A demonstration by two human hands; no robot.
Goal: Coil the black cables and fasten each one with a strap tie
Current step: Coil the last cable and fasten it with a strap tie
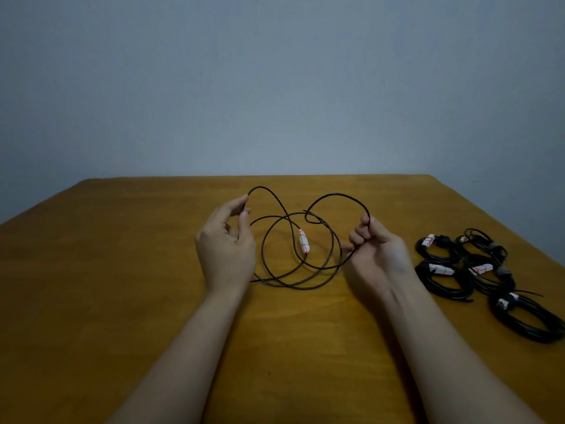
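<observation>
Loose cable (336,194) is mid-table (153,270), sprawled in a few uneven overlapping loops, partly lifted between both hands, the rest lying on the wood. Left hand (226,240), at 9 o'clock of the tangle, pinches the top of one raised loop between thumb and fingertips, the other fingers loosely bent. Right hand (376,249), at 3 o'clock, has its fingers curled tight round the strand, palm up, with a second loop arching off it. White-and-red tag (304,244) sits on the cable near the tangle's centre; can't tell what it covers. Finished coils (477,270) are grouped at 3 o'clock near the table edge, several with grey strap ties (496,248) round them. No tie visible for the loose one. Handling, my read: light, thin, limp with some springy memory, since the loops hold their arcs and cross each other. It looks likely to twist and snag at the crossings, not fragile. Best grip is a light pinch on the strand itself, feeding even loops into the right hand, then clamping all turns at one spot for the tie. Avoid pulling at the tag.
</observation>
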